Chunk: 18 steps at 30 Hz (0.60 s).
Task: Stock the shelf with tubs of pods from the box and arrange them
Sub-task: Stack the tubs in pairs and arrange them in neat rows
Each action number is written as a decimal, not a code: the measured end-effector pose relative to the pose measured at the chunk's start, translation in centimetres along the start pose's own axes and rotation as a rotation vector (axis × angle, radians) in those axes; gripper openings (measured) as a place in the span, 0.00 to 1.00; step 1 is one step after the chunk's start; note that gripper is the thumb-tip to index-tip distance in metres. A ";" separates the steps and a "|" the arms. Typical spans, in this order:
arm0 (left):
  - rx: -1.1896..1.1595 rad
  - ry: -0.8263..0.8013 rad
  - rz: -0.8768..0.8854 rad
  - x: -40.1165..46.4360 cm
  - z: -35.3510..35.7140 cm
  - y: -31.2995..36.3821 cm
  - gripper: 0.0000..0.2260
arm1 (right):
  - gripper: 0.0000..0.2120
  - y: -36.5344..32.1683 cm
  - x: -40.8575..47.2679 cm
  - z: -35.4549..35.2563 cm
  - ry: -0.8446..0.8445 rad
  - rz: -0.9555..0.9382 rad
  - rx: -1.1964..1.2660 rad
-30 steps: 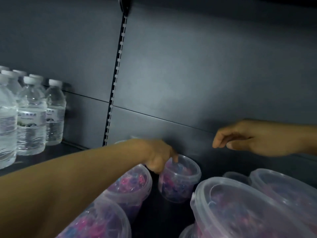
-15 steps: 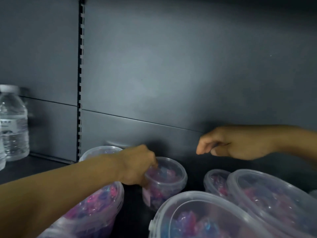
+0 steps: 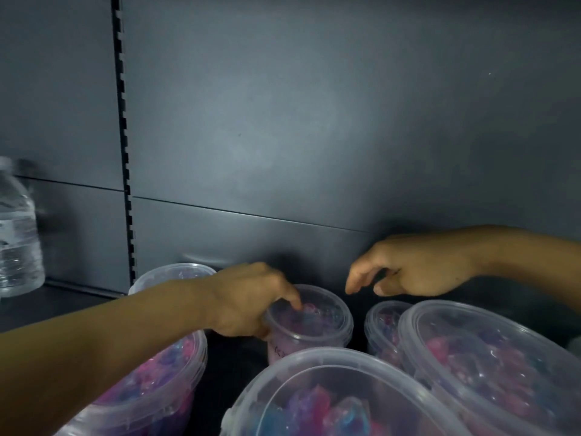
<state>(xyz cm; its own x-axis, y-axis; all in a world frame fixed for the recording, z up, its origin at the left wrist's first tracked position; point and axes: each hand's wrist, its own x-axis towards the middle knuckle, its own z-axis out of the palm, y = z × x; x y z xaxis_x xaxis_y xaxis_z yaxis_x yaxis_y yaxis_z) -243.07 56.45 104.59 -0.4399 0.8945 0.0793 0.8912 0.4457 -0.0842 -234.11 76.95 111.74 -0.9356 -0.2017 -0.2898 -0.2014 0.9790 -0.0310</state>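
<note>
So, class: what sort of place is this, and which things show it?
Probably a shop aisle: a dark metal shelf back panel with a slotted upright, many identical tubs of pods, and a water bottle.

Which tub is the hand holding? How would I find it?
Look along the dark back wall of the shelf, then down to the row of clear tubs of pods below it. The middle tub stands just in front of the wall, between two other back tubs. It is the only one with the left hand gripping its lid.
</note>
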 end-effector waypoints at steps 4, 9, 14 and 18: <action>0.080 0.059 -0.001 0.7 -0.1 0.8 0.23 | 0.17 0.3 0.5 0.3 -0.025 -0.023 -0.029; 0.150 0.091 -0.026 1.1 0.1 1.8 0.21 | 0.17 0.4 0.5 0.3 -0.055 -0.007 -0.034; 0.030 0.065 -0.033 0.4 0.6 0.6 0.21 | 0.12 0.4 1.8 0.7 -0.049 0.005 -0.058; 0.014 0.044 -0.061 0.3 0.6 0.6 0.20 | 0.14 0.5 3.0 1.1 -0.126 0.079 -0.054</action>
<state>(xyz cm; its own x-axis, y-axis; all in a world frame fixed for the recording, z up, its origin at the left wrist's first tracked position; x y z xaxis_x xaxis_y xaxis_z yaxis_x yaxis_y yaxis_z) -242.74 56.99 103.98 -0.4882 0.8633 0.1283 0.8610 0.5004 -0.0913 -236.71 76.83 109.76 -0.9059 -0.1154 -0.4075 -0.1472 0.9880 0.0475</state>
